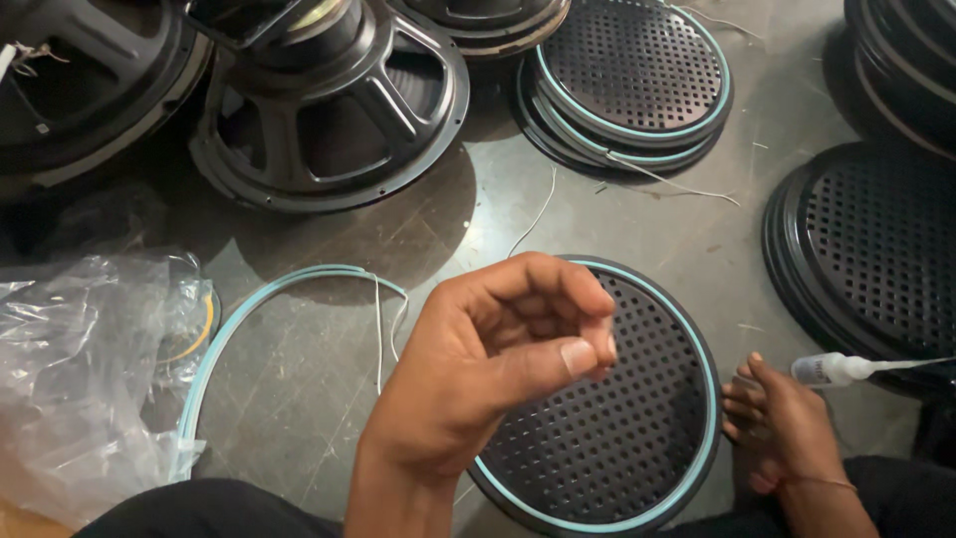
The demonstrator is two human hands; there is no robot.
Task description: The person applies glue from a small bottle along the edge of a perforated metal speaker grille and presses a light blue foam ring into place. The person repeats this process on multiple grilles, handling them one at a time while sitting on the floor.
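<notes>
At the far left a crumpled clear plastic bag [75, 374] lay on the grey floor [478, 214], with a loose pale-blue rim ring [234, 324] curving just beside it. Behind them sat a black speaker frame [334, 105], back side up. The left hand [488, 374] was raised above the floor, its fingers [573, 356] pinched together, thumb against fingertips; whether anything thin sat between them could not be told. Directly below and to the right of that hand lay a round black perforated speaker grille [622, 428] edged in pale blue, partly covered by the wrist. Further back stood a stack of similar grilles [632, 75]. At the right a bare foot [782, 423] rested beside the grille, and a small white squeeze bottle [836, 370] lay near a larger black grille [876, 259]. The right hand was out of view.
</notes>
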